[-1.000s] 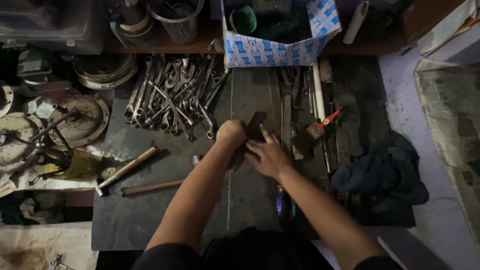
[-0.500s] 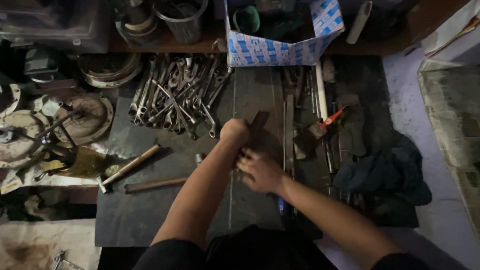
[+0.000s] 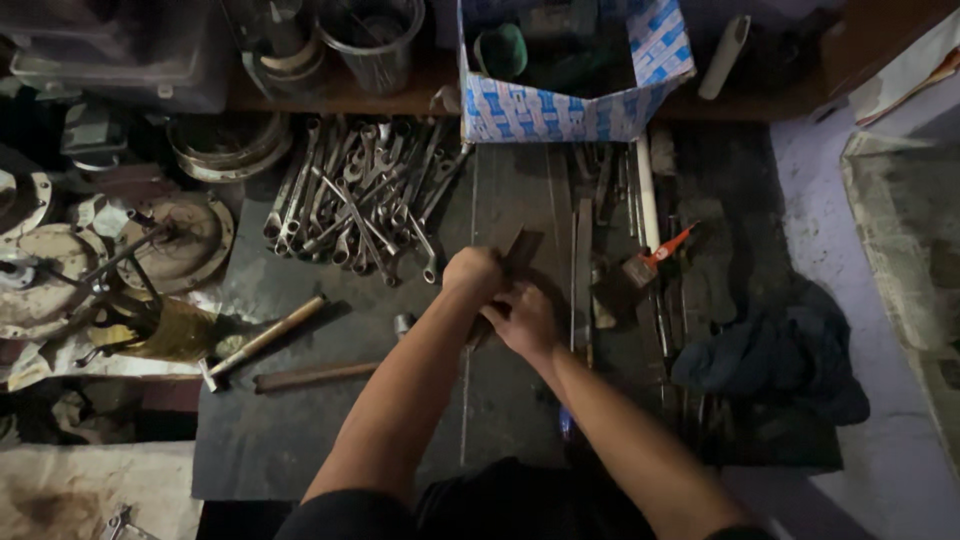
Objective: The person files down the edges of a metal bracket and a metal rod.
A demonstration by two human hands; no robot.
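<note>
Dark tabletop (image 3: 300, 450), large, worn, carrying tools across most of its surface. Blue-and-white patterned cardboard box (image 3: 560, 105), open-topped, at the far edge, holding dim objects. Dark blue cloth (image 3: 770, 365), crumpled, at the right side of the tabletop. Heap of wrenches (image 3: 360, 205), many, overlapping, far left of centre. Row of long files and rods (image 3: 610, 220), laid lengthwise right of centre, with a small red-handled tool (image 3: 665, 250) among them. Hammer (image 3: 260, 340) with pale wooden handle, lying slantwise at left; a loose wooden handle (image 3: 315, 377) just beside it. Flat dark metal bar (image 3: 515, 262), tilted, near the middle of the tabletop, held at both hands. Left hand (image 3: 472, 275), fingers curled closed around the bar's left side. Right hand (image 3: 525, 320), fingers closed on the bar's near end, touching the left hand.
</note>
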